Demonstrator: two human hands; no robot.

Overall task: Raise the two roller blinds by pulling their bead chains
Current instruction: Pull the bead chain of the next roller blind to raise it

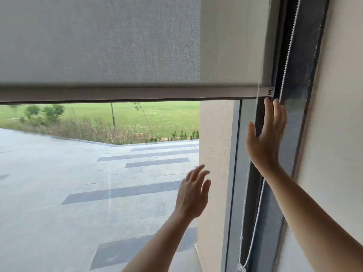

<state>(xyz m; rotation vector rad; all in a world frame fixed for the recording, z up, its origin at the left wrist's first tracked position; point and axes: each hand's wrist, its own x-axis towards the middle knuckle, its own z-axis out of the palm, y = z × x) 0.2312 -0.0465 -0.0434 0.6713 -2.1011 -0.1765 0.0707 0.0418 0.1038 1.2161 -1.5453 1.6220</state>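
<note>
I took the bottom rail (127, 93) of the roller blind (98, 40) as my mark. It sat partway up the window glass (78, 193); below it the pane was uncovered and showed paving and a strip of grass outside, above it the grey fabric covered everything up to the top of the view. I judged this blind part raised, with more pulling needed to bring the rail up out of sight. Only this one blind was in view, so I could not tell how the second blind stood.

The bead chain (288, 52) hung at the rail's right end, against the dark window frame (302, 95), running from above the rail down well below it, where its two strands met near a small white fitting.

My right hand (265, 142) was raised just below the rail's right end, fingers spread and straight, fingertips close to the chain at rail height. It gripped nothing; whether a fingertip brushed the beads I could not tell. My left hand (193, 195) hovered well below the rail and left of the chain, fingers likewise apart and empty, in front of the glass.

No containers appeared anywhere in the view.
</note>
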